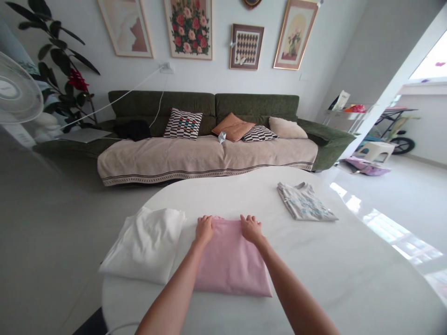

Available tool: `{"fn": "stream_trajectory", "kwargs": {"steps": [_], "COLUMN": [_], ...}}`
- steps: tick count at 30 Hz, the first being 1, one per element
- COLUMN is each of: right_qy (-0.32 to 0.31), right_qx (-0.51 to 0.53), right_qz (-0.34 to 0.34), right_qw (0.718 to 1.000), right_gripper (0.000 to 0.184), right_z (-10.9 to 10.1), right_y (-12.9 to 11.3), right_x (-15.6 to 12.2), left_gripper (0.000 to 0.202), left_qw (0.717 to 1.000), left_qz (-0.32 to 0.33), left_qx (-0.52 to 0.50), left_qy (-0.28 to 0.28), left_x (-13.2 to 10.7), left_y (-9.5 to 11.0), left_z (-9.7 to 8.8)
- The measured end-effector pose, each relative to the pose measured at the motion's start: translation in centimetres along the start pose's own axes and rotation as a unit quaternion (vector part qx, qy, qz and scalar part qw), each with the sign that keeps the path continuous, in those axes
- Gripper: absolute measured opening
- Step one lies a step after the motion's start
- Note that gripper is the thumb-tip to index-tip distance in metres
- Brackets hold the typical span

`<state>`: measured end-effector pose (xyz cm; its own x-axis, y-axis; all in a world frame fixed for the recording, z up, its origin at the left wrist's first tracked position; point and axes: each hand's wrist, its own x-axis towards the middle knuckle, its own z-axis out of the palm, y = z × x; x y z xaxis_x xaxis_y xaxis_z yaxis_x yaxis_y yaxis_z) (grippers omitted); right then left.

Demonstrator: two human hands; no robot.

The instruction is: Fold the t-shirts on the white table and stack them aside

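A folded pink garment (232,260) lies on the white table (349,270) right in front of me. My left hand (204,229) rests on its far left corner, fingers curled over the far edge. On the far right corner sits my right hand (250,227), its fingers likewise bent down over the fabric edge. Both hands grip the garment's far edge. A folded white garment (148,244) lies to the left, touching the pink one. A folded grey printed shirt (305,202) lies further off at the right.
Beyond the table stands a green sofa (216,104) with a beige cover and several cushions. A white fan (17,93) and a tall plant (66,70) are at the left. Framed pictures hang on the wall. Clutter and a wheeled object sit at the far right.
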<state>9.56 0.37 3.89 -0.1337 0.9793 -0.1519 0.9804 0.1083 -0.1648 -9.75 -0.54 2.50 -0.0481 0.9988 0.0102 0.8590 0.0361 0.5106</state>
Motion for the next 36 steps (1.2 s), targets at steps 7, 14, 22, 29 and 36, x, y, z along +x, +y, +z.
{"fn": "stream_trajectory", "kwargs": {"steps": [7, 14, 22, 29, 36], "right_qy": [0.046, 0.306, 0.104, 0.108, 0.107], "right_qx": [0.041, 0.206, 0.028, 0.128, 0.093], "right_qz": [-0.076, -0.219, -0.133, -0.126, -0.153], "right_qw": [0.995, 0.904, 0.985, 0.978, 0.978], "right_gripper": [0.024, 0.021, 0.045, 0.036, 0.024], "right_z": [-6.0, -10.9, -2.6, 2.2, 4.8], "right_y": [-0.4, 1.3, 5.6, -4.9, -3.0], "right_x": [-3.7, -9.9, -13.2, -18.0, -20.2], "left_gripper": [0.018, 0.021, 0.034, 0.045, 0.042], "left_qw": [0.993, 0.949, 0.924, 0.982, 0.976], "left_qz": [-0.004, 0.206, 0.319, 0.163, 0.175], "left_qx": [-0.120, -0.227, -0.084, 0.086, 0.133], "left_qy": [-0.011, 0.072, -0.195, -0.036, 0.002], "left_x": [-4.0, -15.4, -18.8, -11.6, -15.1], "left_y": [1.6, 8.9, 7.4, 2.1, 0.6], "left_z": [-6.5, -15.2, -4.9, 0.7, 0.7]}}
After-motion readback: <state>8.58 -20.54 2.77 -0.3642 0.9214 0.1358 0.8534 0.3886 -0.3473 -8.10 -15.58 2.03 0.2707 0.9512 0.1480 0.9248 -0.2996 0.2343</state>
